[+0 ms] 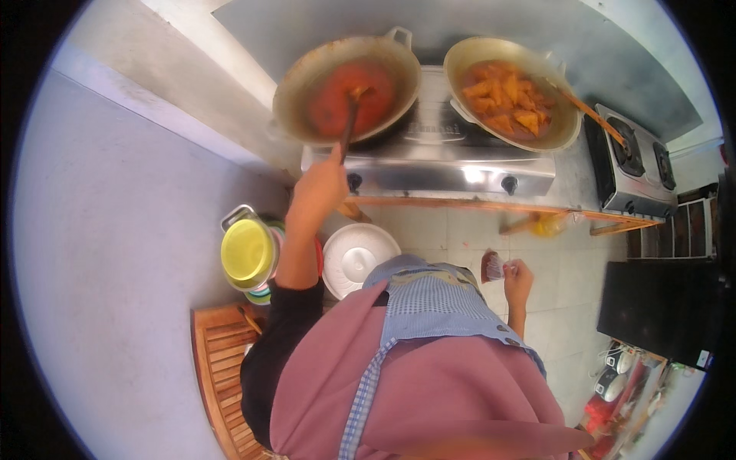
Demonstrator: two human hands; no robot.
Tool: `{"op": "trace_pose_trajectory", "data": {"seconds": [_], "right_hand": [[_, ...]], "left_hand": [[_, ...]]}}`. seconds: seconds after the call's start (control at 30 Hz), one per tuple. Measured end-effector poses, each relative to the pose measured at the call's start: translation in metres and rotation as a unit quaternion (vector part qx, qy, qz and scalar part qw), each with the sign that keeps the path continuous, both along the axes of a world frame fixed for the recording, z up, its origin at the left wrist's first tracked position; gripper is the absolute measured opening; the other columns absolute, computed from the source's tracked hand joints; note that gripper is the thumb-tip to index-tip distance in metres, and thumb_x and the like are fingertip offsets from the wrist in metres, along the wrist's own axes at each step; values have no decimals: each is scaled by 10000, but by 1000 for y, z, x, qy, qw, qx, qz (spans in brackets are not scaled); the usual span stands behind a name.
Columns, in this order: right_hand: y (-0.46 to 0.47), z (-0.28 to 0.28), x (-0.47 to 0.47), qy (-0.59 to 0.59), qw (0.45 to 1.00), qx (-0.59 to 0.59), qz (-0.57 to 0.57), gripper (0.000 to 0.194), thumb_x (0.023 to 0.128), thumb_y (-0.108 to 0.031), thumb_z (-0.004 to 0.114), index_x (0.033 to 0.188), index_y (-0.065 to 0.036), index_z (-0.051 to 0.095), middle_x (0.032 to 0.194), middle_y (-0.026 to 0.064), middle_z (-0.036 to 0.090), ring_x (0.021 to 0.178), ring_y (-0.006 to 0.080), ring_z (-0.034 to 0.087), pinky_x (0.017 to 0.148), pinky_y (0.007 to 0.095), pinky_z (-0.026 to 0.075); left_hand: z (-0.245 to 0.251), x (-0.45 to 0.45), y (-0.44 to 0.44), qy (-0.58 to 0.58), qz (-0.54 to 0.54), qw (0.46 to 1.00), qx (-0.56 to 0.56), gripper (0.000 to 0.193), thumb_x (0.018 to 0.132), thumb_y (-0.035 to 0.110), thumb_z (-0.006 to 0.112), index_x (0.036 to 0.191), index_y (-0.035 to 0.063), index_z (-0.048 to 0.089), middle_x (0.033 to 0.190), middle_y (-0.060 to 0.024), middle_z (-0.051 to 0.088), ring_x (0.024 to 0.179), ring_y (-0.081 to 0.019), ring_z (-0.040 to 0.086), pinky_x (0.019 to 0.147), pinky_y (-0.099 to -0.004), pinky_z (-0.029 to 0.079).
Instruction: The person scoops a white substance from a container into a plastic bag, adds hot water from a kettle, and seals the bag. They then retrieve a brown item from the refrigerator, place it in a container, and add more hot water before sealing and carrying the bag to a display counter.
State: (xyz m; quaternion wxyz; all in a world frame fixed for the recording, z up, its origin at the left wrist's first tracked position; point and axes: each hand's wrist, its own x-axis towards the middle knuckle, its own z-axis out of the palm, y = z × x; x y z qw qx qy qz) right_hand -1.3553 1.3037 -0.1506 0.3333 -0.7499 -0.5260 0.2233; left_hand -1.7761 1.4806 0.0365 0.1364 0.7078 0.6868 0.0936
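My left hand (322, 187) grips the dark handle of a cooking spatula (349, 123). Its head rests in thick red sauce (328, 106) inside the left wok (293, 115), a large metal one on the stove. Low on my right, my right hand (519, 279) pinches the top of a small clear plastic bag (492, 267) with reddish-brown contents. The right wok (460, 54) holds several orange-brown triangular pieces (512, 92) in reddish liquid. A wooden-handled utensil (592, 112) leans over its right rim.
Both woks stand on a steel gas stove (431, 172) upon a wooden-edged table. A second stove (632, 158) sits to the right. Stacked basins (247, 250), a round metal lid (359, 261) and a slatted wooden chair (224, 368) are at my left. Wall borders the left side.
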Motion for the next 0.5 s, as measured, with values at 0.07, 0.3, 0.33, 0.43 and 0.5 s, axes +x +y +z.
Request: {"op": "trace_pose_trajectory", "data": {"seconds": [0.07,0.3,0.33,0.43,0.5], "right_hand": [[-1,-1,6,-6,1000,-5,-10,66,765,-62,657,800,-14,626,663,166,610,581,251,589,588,341,467],[15,-2,28,6,999,27,41,42,779,-44,638,783,-20,604,585,110,512,518,191,447,522,332,381],[15,0,34,-3,999,1,41,48,779,-48,641,783,-20,602,582,111,509,517,193,446,519,336,379],[13,7,56,-8,997,39,69,63,780,-54,650,792,-16,601,576,110,499,514,190,436,519,334,379],[8,11,71,5,997,42,58,68,792,-60,646,799,-13,597,581,117,509,514,203,447,519,338,381]], "left_hand": [[12,-9,-21,-18,-15,1000,5,449,918,208,457,1345,70,434,938,-243,642,896,-428,610,792,-516,475],[8,-24,-4,64,144,987,11,416,926,207,435,1325,94,469,1036,-237,635,965,-429,595,843,-509,462],[2,-19,3,61,170,984,3,412,927,208,433,1322,99,475,1049,-237,632,980,-428,592,851,-508,461],[-15,-2,18,40,184,981,37,409,928,223,440,1320,110,478,1088,-243,620,1019,-426,580,876,-505,455],[-24,9,18,26,176,983,48,413,925,231,453,1320,110,477,1114,-249,609,1042,-424,572,890,-504,450]]}}
